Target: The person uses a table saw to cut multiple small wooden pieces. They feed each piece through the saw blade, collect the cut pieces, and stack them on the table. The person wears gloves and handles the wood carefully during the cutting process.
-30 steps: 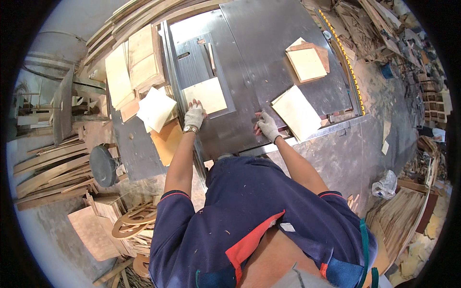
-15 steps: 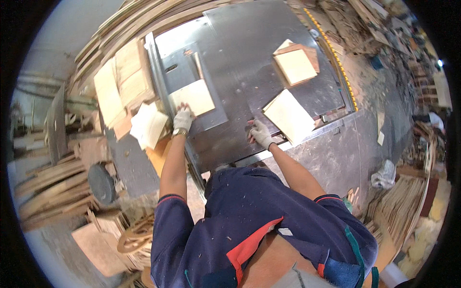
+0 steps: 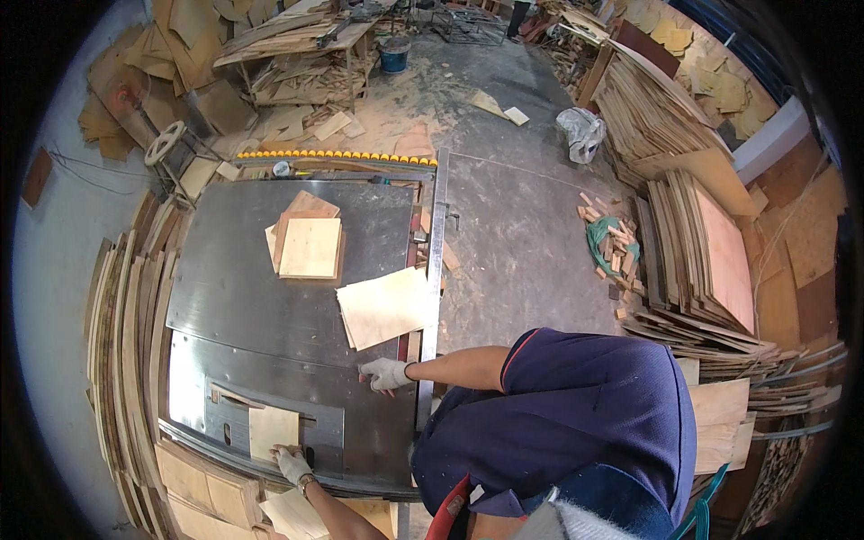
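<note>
My left hand (image 3: 293, 464), in a pale fingertip-less glove with a watch at the wrist, lies with its fingers on the corner of a small plywood piece (image 3: 273, 430). That piece sits flat over the slotted insert (image 3: 326, 448) of a dark metal machine table (image 3: 234, 306). My right hand (image 3: 385, 374), gloved the same way, hovers at or rests on the table near its edge, fingers loosely apart and nothing held. Just beyond it lies a skewed stack of pale plywood sheets (image 3: 385, 308). Another stack of plywood pieces (image 3: 310, 247) is farther off.
Plywood stacks (image 3: 193, 481) line the table's side beside my left hand. A row of yellow rollers (image 3: 337, 157) edges the far end. On the floor are a green sack of wood offcuts (image 3: 616, 247), a plastic bag (image 3: 580, 135) and leaning sheets (image 3: 706, 247).
The view has swung to the right, bringing in more floor and the far workshop. My left hand stays on the small plywood piece, and my right hand stays near the table edge, empty.
</note>
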`<action>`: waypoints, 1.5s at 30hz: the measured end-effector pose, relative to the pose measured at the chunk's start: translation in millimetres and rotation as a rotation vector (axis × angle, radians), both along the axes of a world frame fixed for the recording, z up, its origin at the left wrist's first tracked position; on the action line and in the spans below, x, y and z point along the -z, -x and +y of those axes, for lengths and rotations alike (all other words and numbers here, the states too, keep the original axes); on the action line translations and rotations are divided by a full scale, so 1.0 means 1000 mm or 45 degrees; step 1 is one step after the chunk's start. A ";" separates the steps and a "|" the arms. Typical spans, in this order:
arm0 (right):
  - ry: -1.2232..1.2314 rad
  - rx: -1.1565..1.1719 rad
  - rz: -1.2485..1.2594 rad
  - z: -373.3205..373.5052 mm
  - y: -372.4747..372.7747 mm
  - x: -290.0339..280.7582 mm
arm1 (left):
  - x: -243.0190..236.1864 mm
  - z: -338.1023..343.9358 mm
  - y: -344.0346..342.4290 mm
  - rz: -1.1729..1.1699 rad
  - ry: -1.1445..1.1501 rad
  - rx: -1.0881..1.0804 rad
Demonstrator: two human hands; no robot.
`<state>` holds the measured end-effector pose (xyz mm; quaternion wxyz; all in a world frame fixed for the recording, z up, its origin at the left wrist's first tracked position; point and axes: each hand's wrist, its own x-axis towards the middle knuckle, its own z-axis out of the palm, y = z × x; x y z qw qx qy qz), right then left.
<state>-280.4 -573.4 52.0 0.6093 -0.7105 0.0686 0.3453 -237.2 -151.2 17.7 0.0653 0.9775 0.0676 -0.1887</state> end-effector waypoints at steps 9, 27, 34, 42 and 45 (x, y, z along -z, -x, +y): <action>-0.058 0.035 -0.078 0.001 -0.003 0.005 | -0.025 0.006 -0.014 0.167 0.169 -0.070; -0.027 -0.047 0.052 0.003 -0.005 0.010 | -0.005 0.027 -0.032 -0.067 0.055 -0.127; -0.050 0.019 0.084 -0.001 -0.002 0.014 | -0.005 0.035 -0.053 -0.072 0.054 -0.102; -0.055 0.037 0.139 0.002 -0.005 0.006 | 0.004 0.054 -0.071 -0.036 0.073 -0.108; -0.051 0.056 0.148 0.000 -0.006 0.004 | -0.005 0.050 -0.092 -0.012 -0.034 -0.032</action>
